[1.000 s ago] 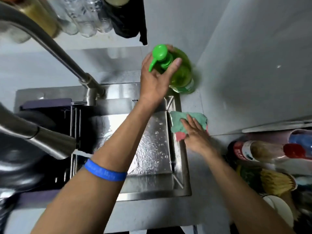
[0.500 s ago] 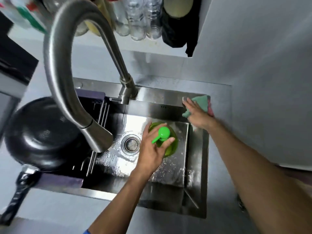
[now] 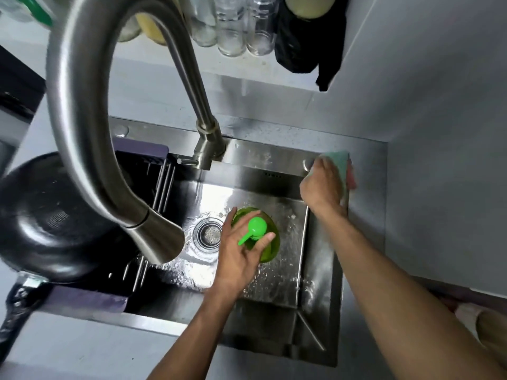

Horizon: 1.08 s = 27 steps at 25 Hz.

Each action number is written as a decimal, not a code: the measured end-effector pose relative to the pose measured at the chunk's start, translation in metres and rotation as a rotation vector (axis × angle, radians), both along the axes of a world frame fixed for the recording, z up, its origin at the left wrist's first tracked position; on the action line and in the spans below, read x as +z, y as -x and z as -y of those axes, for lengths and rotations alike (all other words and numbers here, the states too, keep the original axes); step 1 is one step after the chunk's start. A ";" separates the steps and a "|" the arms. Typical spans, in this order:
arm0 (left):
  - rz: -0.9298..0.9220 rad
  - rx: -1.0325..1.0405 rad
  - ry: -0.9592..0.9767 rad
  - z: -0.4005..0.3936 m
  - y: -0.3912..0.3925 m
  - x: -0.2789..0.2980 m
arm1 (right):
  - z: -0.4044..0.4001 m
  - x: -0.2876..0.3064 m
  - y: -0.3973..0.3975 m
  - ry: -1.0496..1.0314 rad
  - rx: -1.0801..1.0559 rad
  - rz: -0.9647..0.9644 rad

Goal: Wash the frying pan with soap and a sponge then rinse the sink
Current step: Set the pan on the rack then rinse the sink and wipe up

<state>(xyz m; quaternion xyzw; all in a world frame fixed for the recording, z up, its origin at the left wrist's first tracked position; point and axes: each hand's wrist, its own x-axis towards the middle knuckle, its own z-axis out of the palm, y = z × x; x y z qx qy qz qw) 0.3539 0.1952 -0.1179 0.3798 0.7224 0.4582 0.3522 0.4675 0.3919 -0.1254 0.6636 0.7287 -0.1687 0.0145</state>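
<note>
My left hand (image 3: pixel 241 253) grips the neck of a green soap bottle (image 3: pixel 270 237) with a bright green pump, held over the wet steel sink (image 3: pixel 315 319) just right of the drain (image 3: pixel 208 233). My right hand (image 3: pixel 323 185) grasps a green and pink sponge (image 3: pixel 344 165) at the sink's back right corner; the hand hides most of it. A black frying pan (image 3: pixel 46 223) lies upside down on a dark drying rack at the sink's left, its handle (image 3: pixel 13 314) pointing toward me.
A tall curved steel faucet (image 3: pixel 82 111) arches over the sink, its spout above the rack's right edge. Glass bottles and a dark cloth (image 3: pixel 304 42) line the back ledge. A grey wall stands close on the right. Grey counter runs along the front.
My left hand has carried the soap bottle from the back right counter down over the sink. My right hand has closed on the sponge at the corner.
</note>
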 end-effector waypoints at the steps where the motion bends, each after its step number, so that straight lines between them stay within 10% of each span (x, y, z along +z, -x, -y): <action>1: -0.002 -0.002 0.003 0.000 0.000 -0.001 | -0.008 -0.002 0.007 0.041 0.099 -0.079; 11: 0.010 -0.017 0.014 -0.014 0.004 -0.007 | -0.039 -0.015 0.029 0.008 0.491 -0.220; 18: -0.040 -0.068 0.052 -0.013 -0.003 -0.012 | -0.060 -0.001 0.101 0.360 0.715 -0.344; 27: -0.075 -0.038 0.008 -0.019 -0.004 -0.020 | -0.062 -0.017 0.057 0.201 0.619 0.057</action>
